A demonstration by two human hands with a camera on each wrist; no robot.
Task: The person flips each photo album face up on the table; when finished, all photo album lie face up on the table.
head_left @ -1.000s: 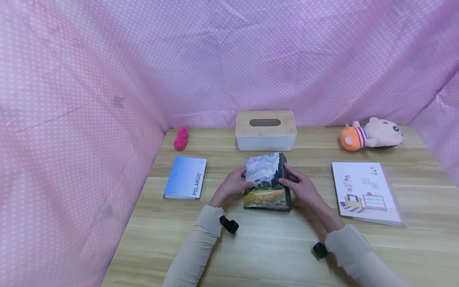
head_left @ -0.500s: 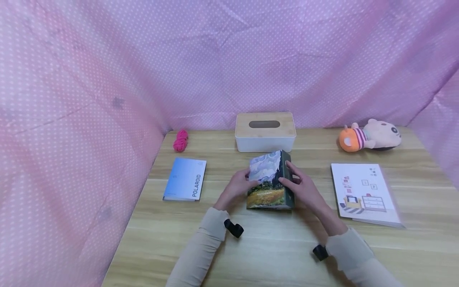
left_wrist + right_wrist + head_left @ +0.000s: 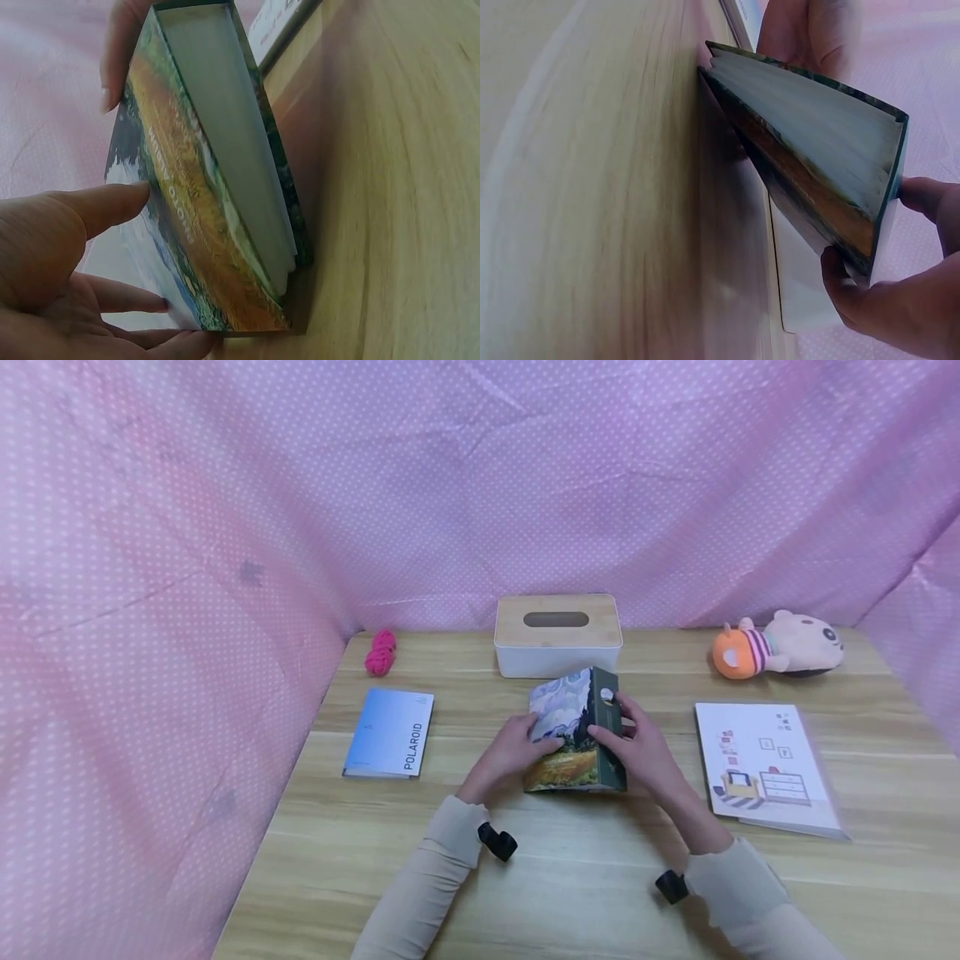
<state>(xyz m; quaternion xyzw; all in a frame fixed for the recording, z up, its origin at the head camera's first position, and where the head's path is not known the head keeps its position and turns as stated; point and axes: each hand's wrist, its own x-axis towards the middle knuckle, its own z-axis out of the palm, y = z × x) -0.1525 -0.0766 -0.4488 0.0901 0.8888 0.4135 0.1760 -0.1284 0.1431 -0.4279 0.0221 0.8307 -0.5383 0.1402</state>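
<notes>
A photo album (image 3: pixel 562 697) with a painted landscape cover is tilted between both hands near the middle of the table, its dark green spine raised to the right. My left hand (image 3: pixel 510 750) holds the left side, thumb on the front cover. At the spine, my right hand (image 3: pixel 637 750) grips with the thumb on the cover's edge and fingers around the back. The left wrist view shows the album's cover (image 3: pixel 180 172) and pale page edges, with its lower part close to the wood. In the right wrist view the page block (image 3: pixel 810 112) fans slightly between the covers.
Behind the album stands a white tissue box (image 3: pixel 558 658) with a wooden lid. A blue Polaroid album (image 3: pixel 386 735) and pink yarn (image 3: pixel 381 653) lie left. On the right are a white illustrated album (image 3: pixel 765 760) and a plush toy (image 3: pixel 780 645).
The photo album has shifted a little to the right and tipped up, so more of its green spine shows. My left hand has moved right with it; the right hand has moved only slightly.
</notes>
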